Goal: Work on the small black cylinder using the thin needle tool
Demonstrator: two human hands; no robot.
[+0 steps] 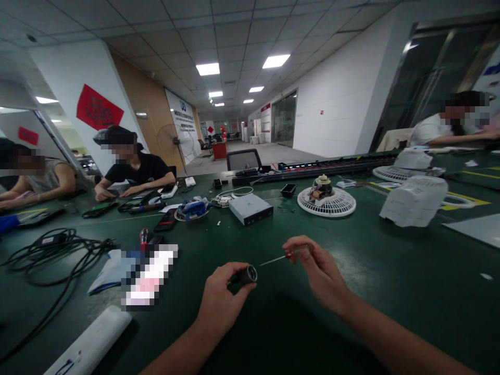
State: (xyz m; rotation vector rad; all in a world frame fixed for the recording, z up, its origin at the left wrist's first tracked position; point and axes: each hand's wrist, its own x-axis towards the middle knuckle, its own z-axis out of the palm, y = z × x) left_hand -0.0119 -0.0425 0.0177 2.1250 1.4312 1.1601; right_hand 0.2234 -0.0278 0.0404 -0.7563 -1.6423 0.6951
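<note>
My left hand (223, 291) is closed around a small black cylindrical part (249, 274), its round open end turned to the right. Between my right thumb and fingers sits a thin screwdriver (275, 260) with a reddish handle, mostly covered by the fingers. The metal shaft points left toward the cylinder, and its tip stops a little short of it. My right hand (314, 263) hovers over the green table (281, 323), level with the left one. What lies inside the cylinder is too dark to make out.
Beyond my hands lie a grey optical drive (250, 209), a white fan grille (327, 202) bearing a motor, and a white housing (414, 202). Black cables (58, 252), a blue-white cloth (113, 273) and a long white casing (94, 338) are at left. Several people sit around the table.
</note>
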